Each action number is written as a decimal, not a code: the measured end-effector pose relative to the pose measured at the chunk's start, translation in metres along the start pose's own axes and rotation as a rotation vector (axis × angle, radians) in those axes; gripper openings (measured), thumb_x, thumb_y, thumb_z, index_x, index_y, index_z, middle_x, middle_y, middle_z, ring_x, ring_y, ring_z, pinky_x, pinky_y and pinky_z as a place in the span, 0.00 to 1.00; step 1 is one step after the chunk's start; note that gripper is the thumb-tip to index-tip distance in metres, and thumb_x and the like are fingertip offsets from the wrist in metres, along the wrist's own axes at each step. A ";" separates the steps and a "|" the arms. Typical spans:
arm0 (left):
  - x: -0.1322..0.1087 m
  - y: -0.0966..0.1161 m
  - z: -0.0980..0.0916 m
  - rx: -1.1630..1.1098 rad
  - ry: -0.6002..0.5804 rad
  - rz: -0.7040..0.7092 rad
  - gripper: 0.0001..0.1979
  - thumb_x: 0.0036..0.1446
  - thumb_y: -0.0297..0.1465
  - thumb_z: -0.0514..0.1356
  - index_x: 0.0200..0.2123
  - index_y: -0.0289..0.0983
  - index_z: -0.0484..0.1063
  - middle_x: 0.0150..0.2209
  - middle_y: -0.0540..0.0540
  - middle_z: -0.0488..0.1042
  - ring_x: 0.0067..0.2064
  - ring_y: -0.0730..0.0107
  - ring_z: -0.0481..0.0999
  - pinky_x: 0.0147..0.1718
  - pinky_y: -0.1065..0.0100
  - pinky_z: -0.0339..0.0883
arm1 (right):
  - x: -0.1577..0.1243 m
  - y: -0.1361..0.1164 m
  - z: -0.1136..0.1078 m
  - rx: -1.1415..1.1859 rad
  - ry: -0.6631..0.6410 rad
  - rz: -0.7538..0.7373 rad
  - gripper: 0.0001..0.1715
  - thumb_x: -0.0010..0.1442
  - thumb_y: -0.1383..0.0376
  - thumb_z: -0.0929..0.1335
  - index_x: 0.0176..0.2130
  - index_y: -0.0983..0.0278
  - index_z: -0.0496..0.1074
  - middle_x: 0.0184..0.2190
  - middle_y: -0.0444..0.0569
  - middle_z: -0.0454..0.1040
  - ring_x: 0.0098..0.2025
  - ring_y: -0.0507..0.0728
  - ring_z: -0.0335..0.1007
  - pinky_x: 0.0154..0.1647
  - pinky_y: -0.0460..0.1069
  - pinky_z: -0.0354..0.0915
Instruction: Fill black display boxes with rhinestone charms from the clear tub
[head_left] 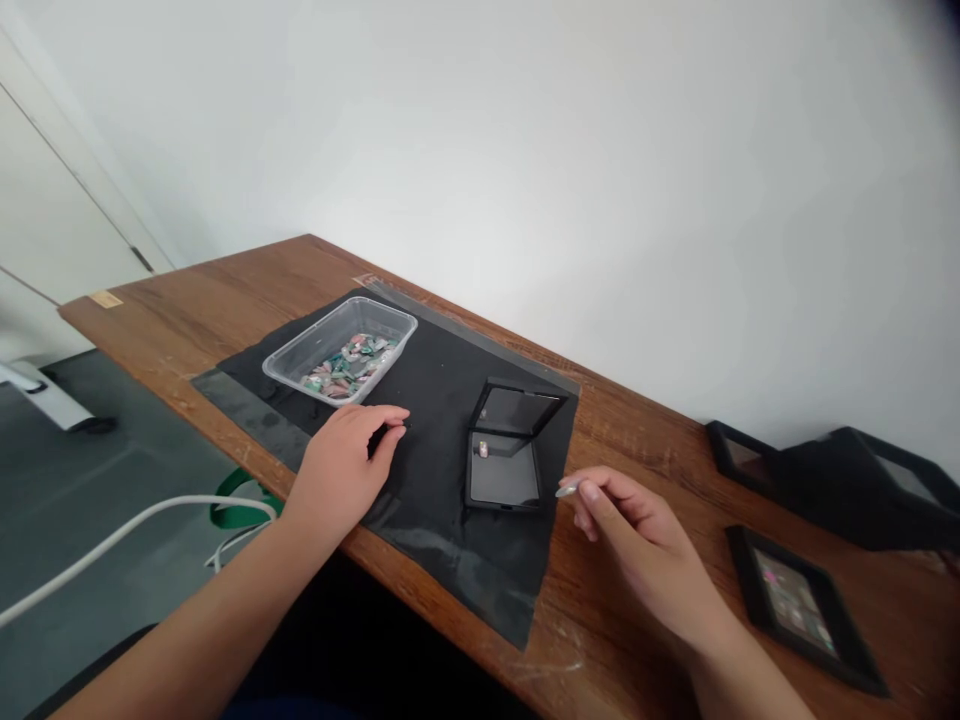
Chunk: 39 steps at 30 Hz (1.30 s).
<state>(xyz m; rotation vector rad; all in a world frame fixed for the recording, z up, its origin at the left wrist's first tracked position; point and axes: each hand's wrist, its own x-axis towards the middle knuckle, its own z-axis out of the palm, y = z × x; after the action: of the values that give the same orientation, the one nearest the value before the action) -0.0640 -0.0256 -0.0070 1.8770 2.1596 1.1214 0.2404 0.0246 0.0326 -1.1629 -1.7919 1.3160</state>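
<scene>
My right hand (637, 540) pinches a small, shiny, pale oval piece (568, 490) between thumb and forefinger, just right of an open black case (504, 470). The case has its lid (517, 408) tilted up, and one small pinkish piece (483, 450) lies inside near the hinge. My left hand (349, 460) is over the black mat (442, 400), its thumb and forefinger tips brought close together. Whether they hold anything is too small to tell. Just beyond it stands a clear plastic tub (289, 362) with many glossy green, pink and white pieces (352, 365).
The mat lies on a brown wooden table (247, 275) against a white wall (570, 180). At the right are a black-framed case (806, 600) with shiny pieces inside and more black cases (862, 485). A white cable (135, 525) hangs by the front edge.
</scene>
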 end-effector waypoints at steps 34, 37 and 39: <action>-0.010 0.015 0.007 -0.673 -0.061 -0.148 0.09 0.58 0.31 0.64 0.43 0.39 0.78 0.37 0.46 0.83 0.39 0.65 0.84 0.43 0.65 0.79 | 0.016 -0.004 0.031 -0.220 0.062 0.041 0.20 0.63 0.50 0.69 0.33 0.64 0.75 0.29 0.47 0.75 0.31 0.54 0.68 0.31 0.47 0.63; -0.011 0.017 0.007 -0.626 -0.065 -0.106 0.08 0.59 0.29 0.62 0.42 0.40 0.78 0.37 0.48 0.83 0.38 0.66 0.84 0.43 0.66 0.79 | 0.027 -0.012 0.026 -0.225 0.005 0.056 0.20 0.63 0.50 0.68 0.32 0.64 0.73 0.26 0.45 0.71 0.28 0.52 0.64 0.30 0.47 0.59; -0.012 0.017 0.006 -0.598 -0.071 -0.085 0.08 0.59 0.28 0.61 0.42 0.40 0.78 0.37 0.49 0.83 0.39 0.66 0.84 0.43 0.67 0.78 | 0.038 -0.019 0.024 -0.214 -0.035 0.047 0.21 0.62 0.49 0.68 0.31 0.64 0.72 0.25 0.43 0.69 0.27 0.52 0.61 0.29 0.47 0.57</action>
<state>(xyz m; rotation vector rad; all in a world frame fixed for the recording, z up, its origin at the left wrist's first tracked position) -0.0437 -0.0339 -0.0070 1.5111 1.5970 1.4472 0.1985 0.0475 0.0430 -1.3103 -1.9793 1.1996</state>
